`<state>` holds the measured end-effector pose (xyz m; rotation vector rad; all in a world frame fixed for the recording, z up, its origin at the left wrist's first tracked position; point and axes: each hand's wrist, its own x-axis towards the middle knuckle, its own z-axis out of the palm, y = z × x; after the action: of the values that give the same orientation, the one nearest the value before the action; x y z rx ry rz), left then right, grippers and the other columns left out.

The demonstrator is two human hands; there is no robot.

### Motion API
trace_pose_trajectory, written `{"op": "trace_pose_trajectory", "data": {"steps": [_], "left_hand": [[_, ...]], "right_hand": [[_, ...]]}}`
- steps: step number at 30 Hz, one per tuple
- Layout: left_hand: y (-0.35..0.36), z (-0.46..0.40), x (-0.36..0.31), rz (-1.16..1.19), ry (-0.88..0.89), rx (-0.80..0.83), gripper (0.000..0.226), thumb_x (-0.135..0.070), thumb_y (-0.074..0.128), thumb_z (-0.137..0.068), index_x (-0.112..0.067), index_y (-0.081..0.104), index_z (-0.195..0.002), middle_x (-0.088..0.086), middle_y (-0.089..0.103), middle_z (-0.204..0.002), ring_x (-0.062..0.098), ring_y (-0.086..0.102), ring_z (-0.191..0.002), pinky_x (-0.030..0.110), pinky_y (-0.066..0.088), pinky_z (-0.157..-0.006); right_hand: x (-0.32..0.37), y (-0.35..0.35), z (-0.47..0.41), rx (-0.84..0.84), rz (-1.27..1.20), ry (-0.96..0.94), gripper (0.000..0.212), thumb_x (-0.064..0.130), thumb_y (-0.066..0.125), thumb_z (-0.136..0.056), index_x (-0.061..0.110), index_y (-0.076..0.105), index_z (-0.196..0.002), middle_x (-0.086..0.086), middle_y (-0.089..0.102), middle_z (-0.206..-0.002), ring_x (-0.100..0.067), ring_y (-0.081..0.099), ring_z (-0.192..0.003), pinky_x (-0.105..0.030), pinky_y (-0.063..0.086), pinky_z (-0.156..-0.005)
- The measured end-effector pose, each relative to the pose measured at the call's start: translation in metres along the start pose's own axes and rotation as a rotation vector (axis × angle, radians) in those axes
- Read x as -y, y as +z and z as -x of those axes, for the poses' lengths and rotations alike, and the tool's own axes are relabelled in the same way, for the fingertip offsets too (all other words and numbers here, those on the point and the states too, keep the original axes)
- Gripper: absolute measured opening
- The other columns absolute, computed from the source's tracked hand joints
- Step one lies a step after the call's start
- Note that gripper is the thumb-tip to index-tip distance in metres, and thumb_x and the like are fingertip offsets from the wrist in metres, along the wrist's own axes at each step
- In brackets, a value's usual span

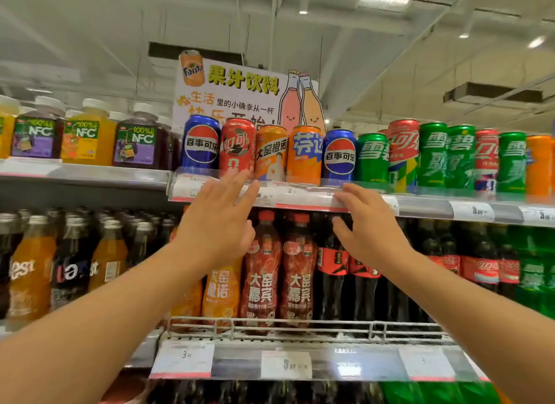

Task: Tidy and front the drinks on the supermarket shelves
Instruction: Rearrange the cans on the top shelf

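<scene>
Top-shelf cans, mixed brands: both hands raised and holding nothing.

My left hand (217, 220) was spread flat, fingertips at the shelf lip (303, 200) just below the red cola can (236, 146); my right hand (365, 228) was loosely open, fingers on the price strip under the second blue Pepsi can (339, 155). The orange Dayao can (271, 152) and orange Fanta can (304, 154) stood between them, touching side by side at the front edge. Risk, as I judged it: a hurried nudge could tip one tall can into its neighbours or over the low lip; pressing the strip might dislodge the price tags.
</scene>
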<state>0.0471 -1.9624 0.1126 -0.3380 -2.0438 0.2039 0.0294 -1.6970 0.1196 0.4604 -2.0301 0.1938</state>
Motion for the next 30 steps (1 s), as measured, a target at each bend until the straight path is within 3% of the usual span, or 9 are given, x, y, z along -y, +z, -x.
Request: {"op": "trace_pose_trajectory", "data": {"steps": [3,6,12,16,18,20,24,26,30], "left_hand": [[0.011,-0.004,0.002,-0.037,-0.08,0.056,0.071,-0.043,0.037,-0.095,-0.018,0.007,-0.154,0.008,0.001,-0.162,0.025,0.0,-0.148,0.044,0.008,-0.12],[0.016,-0.001,0.0,-0.043,-0.11,0.065,0.072,-0.039,0.043,-0.094,-0.019,0.01,-0.155,0.009,0.003,-0.162,0.026,0.002,-0.148,0.044,0.006,-0.12],[0.015,-0.003,-0.001,-0.018,-0.133,0.057,0.072,-0.033,0.047,-0.087,-0.019,0.022,-0.153,0.008,0.016,-0.161,0.026,0.013,-0.148,0.044,0.01,-0.12],[0.013,-0.002,0.001,0.046,-0.14,0.07,0.076,-0.034,0.034,-0.08,-0.023,0.019,-0.154,0.003,0.011,-0.162,0.022,0.008,-0.149,0.042,0.007,-0.121],[0.015,-0.002,0.001,0.052,-0.147,0.069,0.075,-0.034,0.038,-0.084,-0.025,0.015,-0.154,0.001,0.007,-0.162,0.021,0.003,-0.149,0.041,0.004,-0.121],[0.018,-0.002,0.002,0.048,-0.141,0.066,0.076,-0.03,0.046,-0.086,-0.025,0.013,-0.154,0.001,0.006,-0.162,0.021,0.002,-0.149,0.041,0.002,-0.121],[0.018,0.0,0.003,0.079,-0.123,0.026,0.077,-0.028,0.043,-0.077,-0.019,0.026,-0.152,0.006,0.018,-0.16,0.026,0.013,-0.148,0.044,0.008,-0.12],[0.021,0.001,0.003,0.085,-0.111,0.011,0.079,-0.028,0.042,-0.075,-0.018,0.028,-0.151,0.007,0.021,-0.159,0.027,0.015,-0.147,0.046,0.01,-0.12],[0.026,0.0,0.003,0.046,-0.136,0.021,0.081,-0.033,0.035,-0.077,-0.024,0.013,-0.154,0.003,0.007,-0.162,0.022,0.002,-0.149,0.041,-0.002,-0.12]], "right_hand": [[-0.009,0.01,0.003,-0.035,0.035,-0.059,0.051,0.021,0.072,-0.082,0.004,0.059,-0.129,-0.014,0.056,-0.136,-0.037,0.05,-0.123,-0.047,0.038,-0.105],[-0.011,0.012,0.005,-0.108,0.063,-0.102,0.05,0.019,0.076,-0.075,0.003,0.064,-0.121,-0.015,0.062,-0.127,-0.038,0.058,-0.11,-0.046,0.046,-0.097],[-0.019,-0.006,-0.019,-0.067,-0.087,-0.089,0.031,0.031,0.062,-0.089,0.013,0.068,-0.113,-0.002,0.062,-0.119,-0.026,0.058,-0.096,-0.035,0.046,-0.082],[-0.025,-0.03,-0.076,-0.079,-0.281,0.066,0.053,0.029,0.061,-0.091,0.016,0.046,-0.14,-0.002,0.045,-0.141,-0.019,0.053,-0.112,-0.025,0.041,-0.083],[-0.023,-0.031,-0.098,-0.004,-0.3,0.111,0.066,0.028,0.064,-0.088,0.016,0.035,-0.146,-0.004,0.041,-0.147,-0.022,0.047,-0.126,-0.033,0.048,-0.095],[-0.021,-0.028,-0.111,0.04,-0.325,0.16,0.069,0.029,0.066,-0.085,0.017,0.035,-0.146,-0.005,0.045,-0.143,-0.025,0.05,-0.124,-0.041,0.051,-0.097],[-0.023,-0.025,-0.121,0.021,-0.212,0.182,0.071,0.037,0.067,-0.086,0.016,0.035,-0.146,-0.004,0.042,-0.142,-0.023,0.052,-0.117,-0.028,0.049,-0.079],[-0.023,-0.026,-0.122,-0.033,-0.22,0.183,0.059,0.039,0.069,-0.084,0.019,0.045,-0.134,-0.002,0.048,-0.127,-0.017,0.054,-0.099,-0.022,0.043,-0.068],[-0.021,-0.03,-0.12,-0.067,-0.289,0.199,0.051,0.046,0.075,-0.079,0.027,0.043,-0.114,0.005,0.051,-0.105,-0.008,0.052,-0.079,-0.017,0.039,-0.055]]}}
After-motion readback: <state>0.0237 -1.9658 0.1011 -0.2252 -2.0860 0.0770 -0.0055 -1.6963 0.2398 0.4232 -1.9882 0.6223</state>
